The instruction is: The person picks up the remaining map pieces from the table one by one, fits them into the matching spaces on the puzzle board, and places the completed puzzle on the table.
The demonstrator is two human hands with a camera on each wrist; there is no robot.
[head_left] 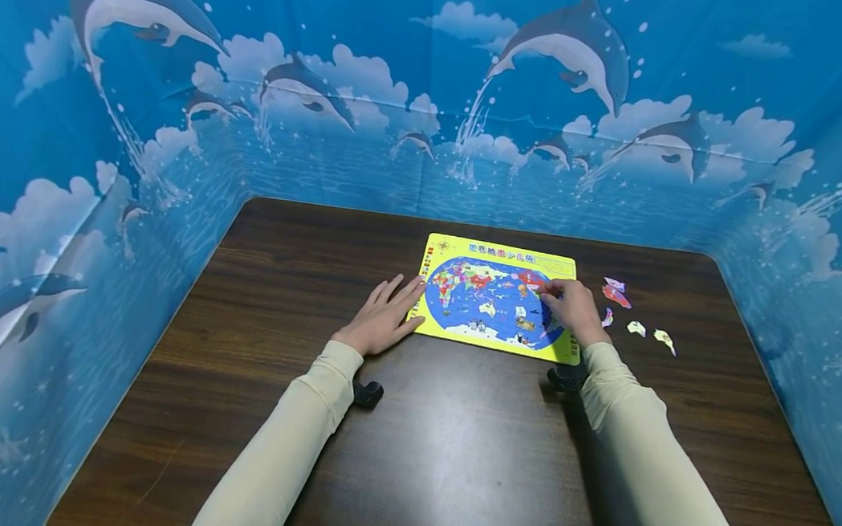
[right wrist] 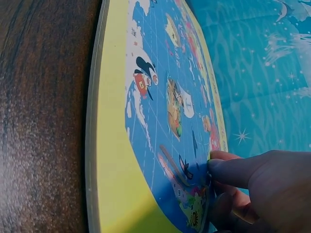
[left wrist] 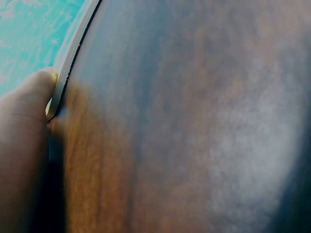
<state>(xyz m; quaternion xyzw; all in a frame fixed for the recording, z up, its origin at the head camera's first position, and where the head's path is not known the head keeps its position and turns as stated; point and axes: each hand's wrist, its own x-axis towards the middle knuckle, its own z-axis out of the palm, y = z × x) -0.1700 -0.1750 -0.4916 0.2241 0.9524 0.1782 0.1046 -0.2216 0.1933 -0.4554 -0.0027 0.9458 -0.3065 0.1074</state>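
Right wrist view: the map board (right wrist: 158, 131) showed its side wall and yellow border at close range. Only this view resolved the printed penguin (right wrist: 145, 73) near the board's near border. My right hand (right wrist: 277, 182) was at the board, fingers bent, thumb closed toward them in a pinching posture. I could not tell whether a piece was held between them.

Left wrist view: the thumb side of my left hand (left wrist: 22, 141) entered the frame, blurred, with the thumb against the board's edge. This contact was less distinct in the other views.

Head view: both hands were visible together. My left hand lay palm down at the board's left end, fingers spread, fingertips at the border. My right hand was over the board's right end. The loose pieces (head_left: 617, 296), seen only here, lay to the right of the board.

The wood-grain table (head_left: 452, 458) supported the board, with a glossy highlight on the near side of it. A blue curtain (head_left: 392, 20), printed with dolphins and clouds, stood beyond the board and to both sides.

The board lay flat, long axis left to right, right end angled slightly toward me. Its title lettering (head_left: 501, 253) ran along the far border, upright from my side.
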